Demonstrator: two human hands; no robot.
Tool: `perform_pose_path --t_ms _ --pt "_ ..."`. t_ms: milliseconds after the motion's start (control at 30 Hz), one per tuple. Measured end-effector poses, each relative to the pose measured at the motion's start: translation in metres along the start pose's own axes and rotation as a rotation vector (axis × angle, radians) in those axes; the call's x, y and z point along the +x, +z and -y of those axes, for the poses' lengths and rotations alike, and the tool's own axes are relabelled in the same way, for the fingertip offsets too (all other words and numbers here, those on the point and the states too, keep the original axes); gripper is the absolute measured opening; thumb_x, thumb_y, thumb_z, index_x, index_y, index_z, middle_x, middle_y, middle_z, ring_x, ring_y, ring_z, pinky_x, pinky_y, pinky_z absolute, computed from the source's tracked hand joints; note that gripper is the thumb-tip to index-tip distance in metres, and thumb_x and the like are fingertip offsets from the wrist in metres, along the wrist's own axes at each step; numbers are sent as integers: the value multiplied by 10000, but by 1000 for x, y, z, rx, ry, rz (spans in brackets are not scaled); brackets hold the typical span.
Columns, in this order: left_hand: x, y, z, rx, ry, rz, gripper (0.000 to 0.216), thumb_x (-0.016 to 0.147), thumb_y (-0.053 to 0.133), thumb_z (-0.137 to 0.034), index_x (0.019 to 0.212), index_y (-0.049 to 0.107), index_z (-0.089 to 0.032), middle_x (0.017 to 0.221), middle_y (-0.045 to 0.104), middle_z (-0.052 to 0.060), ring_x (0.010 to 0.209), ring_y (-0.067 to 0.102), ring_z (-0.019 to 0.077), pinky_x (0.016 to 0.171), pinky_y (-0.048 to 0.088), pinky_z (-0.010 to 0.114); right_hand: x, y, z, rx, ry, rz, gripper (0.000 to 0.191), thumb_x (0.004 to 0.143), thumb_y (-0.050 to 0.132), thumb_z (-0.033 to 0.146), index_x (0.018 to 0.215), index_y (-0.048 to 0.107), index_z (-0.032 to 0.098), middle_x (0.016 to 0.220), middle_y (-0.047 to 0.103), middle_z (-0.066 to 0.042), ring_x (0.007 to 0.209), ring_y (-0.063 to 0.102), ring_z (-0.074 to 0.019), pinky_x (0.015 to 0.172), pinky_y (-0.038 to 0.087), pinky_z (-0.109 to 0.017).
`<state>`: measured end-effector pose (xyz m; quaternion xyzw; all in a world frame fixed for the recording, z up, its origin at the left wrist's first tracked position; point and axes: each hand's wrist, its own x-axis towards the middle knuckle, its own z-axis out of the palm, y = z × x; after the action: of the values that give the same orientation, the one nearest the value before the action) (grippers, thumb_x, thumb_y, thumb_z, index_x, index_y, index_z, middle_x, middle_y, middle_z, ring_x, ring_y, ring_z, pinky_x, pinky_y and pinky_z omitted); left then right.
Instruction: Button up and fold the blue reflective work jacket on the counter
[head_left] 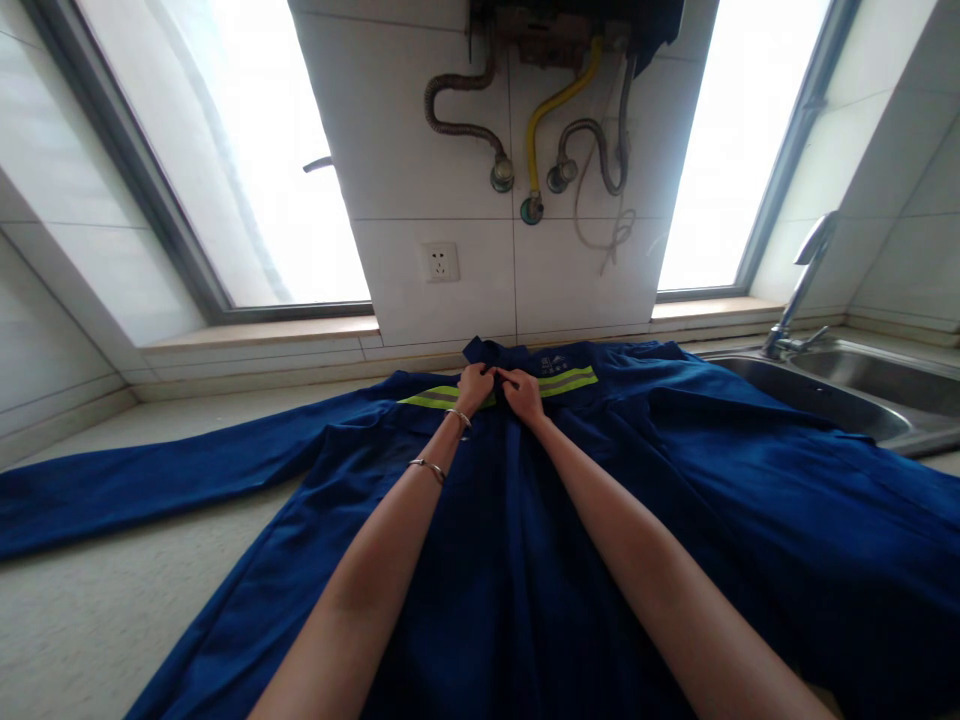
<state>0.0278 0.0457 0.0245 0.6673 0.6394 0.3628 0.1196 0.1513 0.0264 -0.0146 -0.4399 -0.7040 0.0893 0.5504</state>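
A blue work jacket (337, 540) with yellow-green and grey reflective strips lies spread over the counter, its collar (491, 350) towards the wall. Just below that collar, at the front opening, both hands are close together. My left hand (474, 388) is closed, pinching the jacket's front edge. My right hand (523, 394) is closed too and grips the facing edge, with fingertips almost touching those of the left. Whatever fastener may sit between the fingers is too small to make out. One sleeve (172, 480) stretches out left; the right side lies bunched near the sink.
A steel sink (911, 400) with a tap (799, 290) stands at the right. Behind the pale counter (90, 620) rises a tiled wall with a socket (439, 262), a yellow pipe (551, 110) and flexible hoses. Bright windows flank it.
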Motion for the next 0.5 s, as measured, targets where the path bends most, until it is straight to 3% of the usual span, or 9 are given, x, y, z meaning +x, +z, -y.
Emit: perform_pose_path --t_ms 267,500 --pt "-1 5 3 48 66 -115 210 828 501 -289 809 654 -147 874 669 108 822 583 207 676 378 270 -1 -1 -3 -30 -63 -15 388 795 481 110 1107 697 190 929 697 -55 855 629 -160 848 461 -253" --pt "-1 8 11 -51 153 -79 253 828 498 -297 720 631 -111 717 624 72 671 518 154 618 352 251 -2 1 3 32 -37 -27 330 808 494 122 1041 720 177 971 694 -60 928 629 -164 902 456 -260"
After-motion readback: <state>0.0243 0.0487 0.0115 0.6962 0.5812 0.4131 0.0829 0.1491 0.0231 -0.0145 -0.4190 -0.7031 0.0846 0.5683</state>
